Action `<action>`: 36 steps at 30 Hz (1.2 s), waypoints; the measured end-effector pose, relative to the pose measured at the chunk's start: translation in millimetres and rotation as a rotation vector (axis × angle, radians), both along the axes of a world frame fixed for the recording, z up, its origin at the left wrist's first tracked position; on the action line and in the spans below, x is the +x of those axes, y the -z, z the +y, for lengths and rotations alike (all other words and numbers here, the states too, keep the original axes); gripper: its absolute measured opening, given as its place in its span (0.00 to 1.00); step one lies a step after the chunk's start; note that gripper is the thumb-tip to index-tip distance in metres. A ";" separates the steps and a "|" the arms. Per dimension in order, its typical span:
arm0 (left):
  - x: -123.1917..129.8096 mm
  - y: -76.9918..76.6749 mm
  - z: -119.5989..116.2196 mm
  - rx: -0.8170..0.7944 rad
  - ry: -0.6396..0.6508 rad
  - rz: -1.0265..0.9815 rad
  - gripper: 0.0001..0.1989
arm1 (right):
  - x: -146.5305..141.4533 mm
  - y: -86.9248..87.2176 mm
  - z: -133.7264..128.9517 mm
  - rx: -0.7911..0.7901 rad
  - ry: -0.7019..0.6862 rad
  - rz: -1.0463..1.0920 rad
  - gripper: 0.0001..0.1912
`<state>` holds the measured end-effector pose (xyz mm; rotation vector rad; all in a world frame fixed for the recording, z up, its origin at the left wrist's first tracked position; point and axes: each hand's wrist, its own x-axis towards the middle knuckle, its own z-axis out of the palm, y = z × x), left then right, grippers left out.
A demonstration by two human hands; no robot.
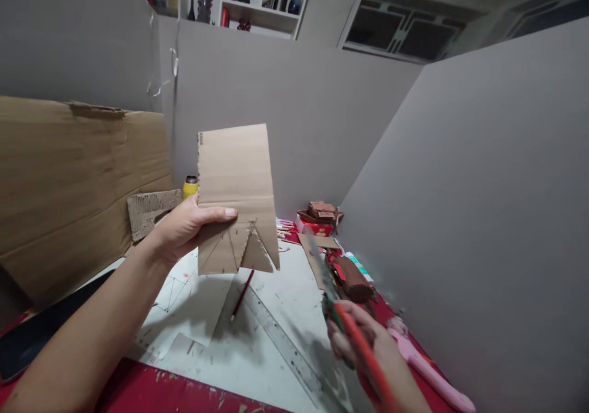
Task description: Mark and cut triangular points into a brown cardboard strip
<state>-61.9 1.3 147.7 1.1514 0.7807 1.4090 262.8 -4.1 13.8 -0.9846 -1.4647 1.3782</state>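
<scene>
"What's in your nearer hand?"

"My right hand [354,333] is wrapped around an orange-handled tool [363,348], apart from the work. Its blade [319,266] is too blurred for me to name the tool."

"What could go wrong?"

"If the blade runs past a line, I could nick my left hand [184,226], whose thumb lies just above the drawn marks. That hand alone pinches the cardboard [237,167] up over the white table [288,293], so with nothing firm behind, the piece could swing. The thin spike at its lower right could bend or tear, being so narrow."

"How does it look?"

"Tan and upright, with a ragged left edge and a crease across the middle. Pencilled slanting lines fill the lower left; right of them, a triangle sits set back from the sheet. A yellow bottle [190,188] stands beyond."
</scene>
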 end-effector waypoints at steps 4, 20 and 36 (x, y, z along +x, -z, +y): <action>10.9 11.2 5.5 -0.038 0.111 0.053 0.17 | -9.3 2.8 -6.1 -0.083 -0.120 0.193 0.23; 89.9 81.9 6.1 -0.282 0.484 0.192 0.20 | -14.9 16.8 -24.8 0.053 0.138 0.221 0.16; 86.1 104.3 -29.2 -0.376 0.395 -0.012 0.22 | -6.9 17.7 -14.1 0.252 0.442 0.278 0.15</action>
